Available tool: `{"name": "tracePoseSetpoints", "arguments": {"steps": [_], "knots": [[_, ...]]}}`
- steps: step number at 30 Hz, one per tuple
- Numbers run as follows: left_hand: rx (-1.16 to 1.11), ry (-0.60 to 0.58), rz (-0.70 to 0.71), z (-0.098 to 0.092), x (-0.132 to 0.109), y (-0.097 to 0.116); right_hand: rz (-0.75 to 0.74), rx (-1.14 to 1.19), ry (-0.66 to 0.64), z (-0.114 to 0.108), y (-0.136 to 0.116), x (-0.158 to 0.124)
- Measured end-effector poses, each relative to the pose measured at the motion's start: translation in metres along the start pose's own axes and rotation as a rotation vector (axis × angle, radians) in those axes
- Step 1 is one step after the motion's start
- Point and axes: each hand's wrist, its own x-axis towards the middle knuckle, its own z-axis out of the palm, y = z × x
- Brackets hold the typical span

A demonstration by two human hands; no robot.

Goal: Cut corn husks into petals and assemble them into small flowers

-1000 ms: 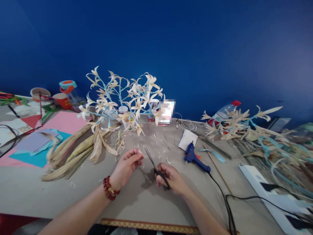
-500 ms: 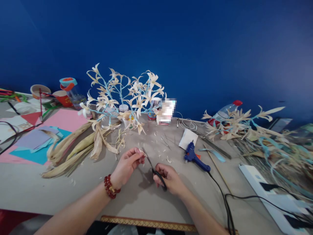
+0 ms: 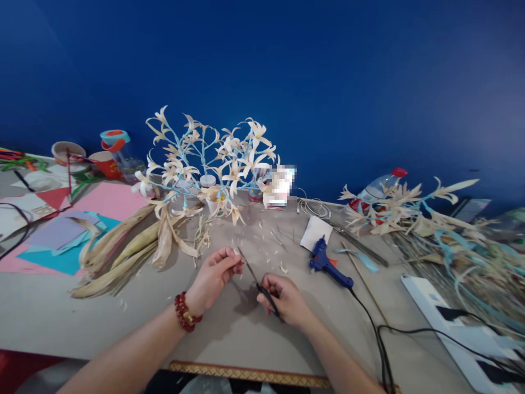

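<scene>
My left hand (image 3: 214, 277), with a red bead bracelet on the wrist, pinches a small pale piece of husk (image 3: 236, 251) between its fingertips. My right hand (image 3: 286, 299) grips black-handled scissors (image 3: 255, 279); their blades point up and left and meet the husk piece at my left fingertips. Both hands hover low over the grey table (image 3: 229, 328). Small pale cuttings lie scattered on the table just beyond them.
A branch of husk flowers on blue stems (image 3: 205, 164) stands behind. Dried corn husks (image 3: 127, 249) lie at left beside coloured paper sheets (image 3: 65, 235). A blue glue gun (image 3: 326, 265) with black cord lies at right, near more husk flowers (image 3: 402, 210), a plastic bottle (image 3: 377, 189) and cups (image 3: 104, 163).
The scissors have swung left and their blades have reached the husk piece at my left fingertips. My right hand shifted slightly left. The view tilted a little.
</scene>
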Motion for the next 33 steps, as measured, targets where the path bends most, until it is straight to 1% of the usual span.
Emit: {"name": "tracePoseSetpoints", "arguments": {"steps": [10, 18, 21, 25, 30, 33], "knots": [[0.02, 0.01, -0.002, 0.0007, 0.0002, 0.0007, -0.004, -0.063, 0.013, -0.0058, 0.0069, 0.0018], [0.056, 0.028, -0.001, 0.0, -0.0001, 0.0012, -0.013, -0.055, 0.026, -0.0068, 0.0016, 0.0007], [0.075, 0.029, 0.003, 0.0, -0.0004, 0.0015, 0.001, -0.025, -0.007, -0.0066, 0.0021, 0.0005], [0.114, -0.005, 0.011, -0.001, -0.0006, 0.0012, 0.009, 0.0, -0.069, -0.0073, 0.0029, -0.0003], [0.144, -0.043, 0.0, -0.0002, -0.0013, 0.0016, -0.01, 0.007, -0.074, -0.0076, 0.0011, -0.0009], [0.149, -0.044, -0.008, 0.001, -0.0017, 0.0023, -0.003, -0.005, -0.071, -0.0077, 0.0011, -0.0004]]}}
